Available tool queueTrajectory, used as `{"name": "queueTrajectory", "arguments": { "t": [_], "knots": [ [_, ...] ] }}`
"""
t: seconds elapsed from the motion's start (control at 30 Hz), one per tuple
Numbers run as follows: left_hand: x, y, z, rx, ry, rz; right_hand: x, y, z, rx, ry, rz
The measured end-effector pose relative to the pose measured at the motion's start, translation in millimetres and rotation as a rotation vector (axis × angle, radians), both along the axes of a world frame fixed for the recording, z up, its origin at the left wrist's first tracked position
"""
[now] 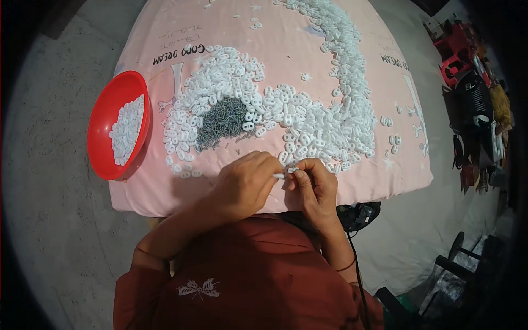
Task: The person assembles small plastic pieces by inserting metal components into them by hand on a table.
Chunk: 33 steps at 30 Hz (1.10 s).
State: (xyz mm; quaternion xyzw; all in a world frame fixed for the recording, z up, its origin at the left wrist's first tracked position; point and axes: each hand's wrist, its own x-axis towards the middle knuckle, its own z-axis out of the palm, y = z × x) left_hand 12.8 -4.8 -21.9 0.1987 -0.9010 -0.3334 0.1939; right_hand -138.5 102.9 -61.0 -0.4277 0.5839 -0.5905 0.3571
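My left hand is closed, fingers bent down, with the end of a small white plastic piece showing at its fingertips. Close beside it, my right hand pinches another white plastic piece between thumb and forefinger. Just beyond both hands lies a heap of white oval two-hole plastic pieces. A pile of dark grey screws sits beyond my left hand, ringed on its far side by more white pieces. My fingers partly hide what each hand holds.
A red bowl with white pieces in it stands tilted at the table's left edge. Pink printed cloth covers the table. A long band of white pieces runs to the far side. Assorted items stand on the floor at right.
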Motion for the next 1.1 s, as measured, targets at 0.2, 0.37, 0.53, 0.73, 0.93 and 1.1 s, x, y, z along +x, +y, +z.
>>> {"name": "queueTrajectory", "arguments": {
  "t": [0.2, 0.37, 0.53, 0.73, 0.93, 1.1],
  "knots": [
    [-5, -11, -1, 0.407, 0.076, 0.163, -1, 0, 0, 0.011, 0.035, 0.044],
    [-9, -8, -6, 0.957, 0.187, 0.152, -2, -1, 5, 0.024, 0.031, 0.062],
    [-10, -11, 2, 1.049, 0.140, 0.149, -4, 0, 6, 0.031, 0.022, 0.074],
    [-11, -9, 4, 1.074, 0.132, 0.162, -4, 0, 8, 0.037, 0.044, 0.069],
    [-10, -7, 2, 0.974, 0.128, 0.146, -5, 0, 12, 0.066, 0.070, 0.073],
    [-11, -4, 2, 0.896, 0.111, 0.164, -5, 0, 9, 0.043, 0.068, 0.075]
  ]
}}
